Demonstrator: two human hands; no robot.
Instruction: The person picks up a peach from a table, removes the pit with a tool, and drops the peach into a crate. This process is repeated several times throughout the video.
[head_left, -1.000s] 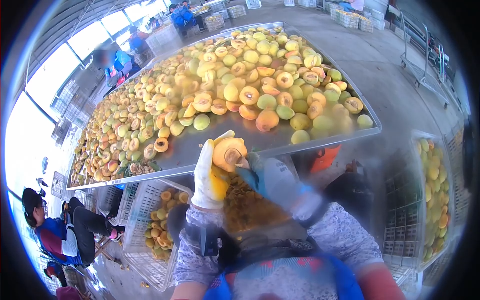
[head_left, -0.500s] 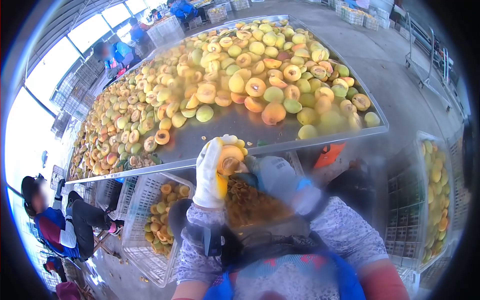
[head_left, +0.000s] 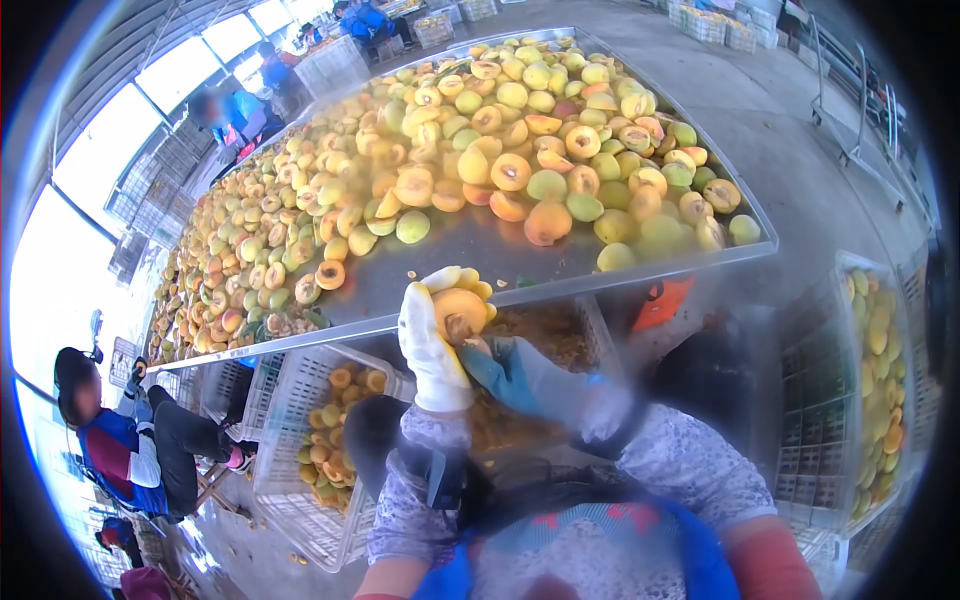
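Two gloved hands work one peach half (head_left: 460,313).

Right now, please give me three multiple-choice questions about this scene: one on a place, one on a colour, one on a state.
1. Where is the white crate of fruit?
A. below the metal table
B. on the table
C. on a shelf

2. What colour is the glove on the right hand?
A. red
B. blue
C. black

3. How is the peach half in the left hand?
A. whole, uncut
B. cut open, hollow showing
C. wrapped in paper

Answers:
1 A, it stands under the table's edge.
2 B, the glove is blue.
3 B, the cut face shows the pit hollow.
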